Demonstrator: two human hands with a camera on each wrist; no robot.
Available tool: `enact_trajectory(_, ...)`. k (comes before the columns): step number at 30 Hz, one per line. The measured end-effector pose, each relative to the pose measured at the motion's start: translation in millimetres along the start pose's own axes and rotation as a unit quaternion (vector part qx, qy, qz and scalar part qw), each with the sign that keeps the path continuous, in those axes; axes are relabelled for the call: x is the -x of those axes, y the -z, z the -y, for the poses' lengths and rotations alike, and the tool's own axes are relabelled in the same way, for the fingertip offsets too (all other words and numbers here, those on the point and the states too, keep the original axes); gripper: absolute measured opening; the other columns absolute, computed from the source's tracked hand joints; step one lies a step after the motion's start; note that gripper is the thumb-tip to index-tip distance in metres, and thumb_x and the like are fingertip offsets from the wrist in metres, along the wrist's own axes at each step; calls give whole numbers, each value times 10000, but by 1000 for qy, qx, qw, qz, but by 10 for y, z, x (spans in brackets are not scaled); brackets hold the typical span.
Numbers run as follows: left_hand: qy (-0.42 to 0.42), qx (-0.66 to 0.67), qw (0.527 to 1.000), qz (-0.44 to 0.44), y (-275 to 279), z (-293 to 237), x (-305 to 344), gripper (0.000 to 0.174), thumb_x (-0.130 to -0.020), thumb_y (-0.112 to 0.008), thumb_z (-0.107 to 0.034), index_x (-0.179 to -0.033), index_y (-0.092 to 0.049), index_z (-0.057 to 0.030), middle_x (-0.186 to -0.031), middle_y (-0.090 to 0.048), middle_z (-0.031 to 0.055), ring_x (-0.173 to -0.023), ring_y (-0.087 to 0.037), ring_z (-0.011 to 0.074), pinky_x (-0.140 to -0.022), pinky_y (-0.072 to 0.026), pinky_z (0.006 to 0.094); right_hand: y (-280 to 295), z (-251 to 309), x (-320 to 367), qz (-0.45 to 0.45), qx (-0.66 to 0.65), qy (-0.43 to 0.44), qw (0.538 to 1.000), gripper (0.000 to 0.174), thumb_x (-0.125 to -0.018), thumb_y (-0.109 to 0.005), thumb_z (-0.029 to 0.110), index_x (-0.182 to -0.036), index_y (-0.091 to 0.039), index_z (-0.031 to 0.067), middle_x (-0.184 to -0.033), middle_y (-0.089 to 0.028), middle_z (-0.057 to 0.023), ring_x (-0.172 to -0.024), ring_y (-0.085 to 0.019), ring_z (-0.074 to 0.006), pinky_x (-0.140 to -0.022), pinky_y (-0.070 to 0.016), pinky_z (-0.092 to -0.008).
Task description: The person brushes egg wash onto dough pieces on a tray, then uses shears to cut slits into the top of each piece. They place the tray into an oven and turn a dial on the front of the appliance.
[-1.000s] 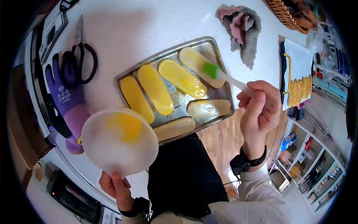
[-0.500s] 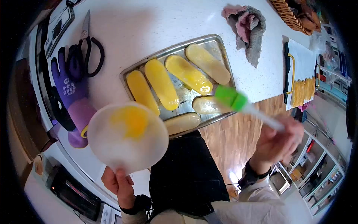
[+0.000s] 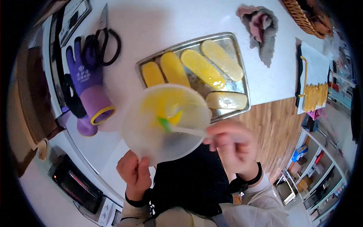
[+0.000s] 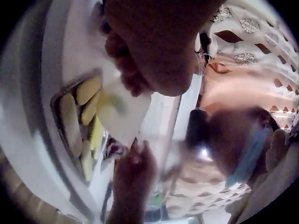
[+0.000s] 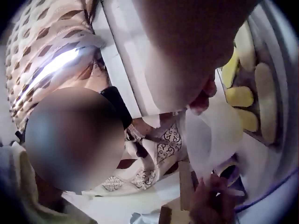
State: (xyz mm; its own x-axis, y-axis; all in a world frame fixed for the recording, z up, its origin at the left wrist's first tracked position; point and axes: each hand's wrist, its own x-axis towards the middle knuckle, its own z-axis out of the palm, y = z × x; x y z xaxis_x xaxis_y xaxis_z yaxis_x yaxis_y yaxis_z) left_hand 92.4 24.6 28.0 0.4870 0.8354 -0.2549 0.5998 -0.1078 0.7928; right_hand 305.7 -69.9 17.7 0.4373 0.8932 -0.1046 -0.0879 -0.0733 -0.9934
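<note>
My left hand (image 3: pixel 134 172) grips a translucent white plastic bowl (image 3: pixel 141 128) by its near rim, with yellow liquid like beaten egg (image 3: pixel 155 104) inside. Between the fingertips of my right hand (image 3: pixel 234 145) is the white handle of a pastry brush (image 3: pixel 189 131). Its green head is down inside the bowl. Beyond the bowl lies a metal tray (image 3: pixel 248 96) of long, flat dough pieces (image 3: pixel 202 68). Those on the left look deeper yellow, while the piece nearest the right hand (image 3: pixel 227 101) is paler. The bowl covers the tray's near-left corner.
To the left lie purple work gloves (image 3: pixel 89 83) and black-handled scissors (image 3: pixel 109 47). A crumpled grey-pink cloth (image 3: pixel 261 28) is behind the tray. On the right are a wicker basket (image 3: pixel 302 19) and a white bag-like item (image 3: pixel 314 64). The table edge runs just right of the tray.
The brush came off the far-right dough piece, swung out to the right, then moved left into the bowl. The bowl shifted right and up over the tray's near corner.
</note>
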Motion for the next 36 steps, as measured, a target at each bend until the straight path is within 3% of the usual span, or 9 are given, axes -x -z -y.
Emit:
enact_trajectory(1, 22, 14, 1000, -1, -9, -8, 8, 194, -804, -534, -160, -719, -542, 15, -569, -467, 85, -458, -425, 197, -440, -332, 257, -2, -5, 22, 9, -8, -1, 1000, 146, -830, -531, 67, -956, -549, -5, -733, -572, -83, -563, -537, -123, -459, -413, -220)
enact_trajectory(3, 23, 3, 1000, -15, -18, -13, -14, 200, -804, -542, -164, -721, -540, 17, -566, -455, 86, -460, -415, 200, -440, -329, 255, -2, -29, 45, -168, -153, 23, 974, 174, -899, -441, 145, -971, -502, 0, -707, -562, -74, -509, -490, -93, -436, -391, -207)
enact_trajectory(13, 23, 14, 1000, 13, -56, -4, -57, 197, -815, -527, -171, -719, -550, 0, -543, -432, 76, -456, -418, 181, -434, -324, 252, 385, -55, -74, -236, -310, -17, 921, 227, -904, -422, 226, -955, -482, 13, -590, -506, -52, -422, -380, -78, -399, -298, -190)
enact_trajectory(17, 33, 50, 998, -14, -61, 50, -23, 271, -847, -509, -233, -749, -567, 12, -548, -470, 55, -433, -424, 118, -408, -305, 237, 600, -116, -226, -278, -282, 23, 918, 218, -905, -421, 213, -962, -502, 18, -596, -506, -44, -434, -391, -77, -414, -302, -186)
enact_trajectory(19, 10, 95, 995, -33, -62, 61, -16, 290, -866, -488, -239, -884, -573, 37, -570, -502, 14, -318, -337, 39, -275, -250, 194, 636, -206, -350, -351, -171, 13, 921, 219, -909, -421, 208, -977, -521, 26, -614, -519, -38, -444, -399, -78, -421, -316, -187)
enact_trajectory(23, 53, 98, 993, -35, -19, 45, -1, 350, -869, -490, -300, -800, -560, 36, -547, -484, 14, -338, -381, 52, -319, -271, 198, 652, -340, -465, -296, 19, 24, 955, 176, -913, -425, 150, -975, -529, 23, -714, -569, -50, -564, -489, -59, -486, -375, -170)
enact_trajectory(27, 68, 97, 991, -55, 10, 59, 14, 389, -868, -492, -334, -800, -555, 43, -549, -488, 21, -323, -379, 54, -312, -266, 200, 668, -262, -265, -320, 165, 47, 932, 148, -903, -435, 109, -975, -520, 12, -719, -568, -52, -578, -511, -60, -503, -403, -174)
enact_trajectory(33, 49, 117, 989, -72, -35, 56, 22, 408, -864, -492, -352, -795, -549, 46, -554, -491, 29, -315, -375, 54, -305, -260, 197, 490, -172, -523, -285, 67, 76, 953, 125, -886, -447, 62, -977, -512, 7, -684, -571, -46, -578, -536, -70, -517, -422, -180)
enact_trajectory(36, 88, 118, 985, -90, -13, 36, 34, 422, -861, -495, -367, -791, -545, 46, -566, -495, 34, -318, -372, 53, -302, -256, 194, 471, -272, -671, -261, 121, 68, 955, 107, -870, -462, 36, -951, -518, -5, -691, -576, -45, -602, -558, -73, -528, -435, -183)
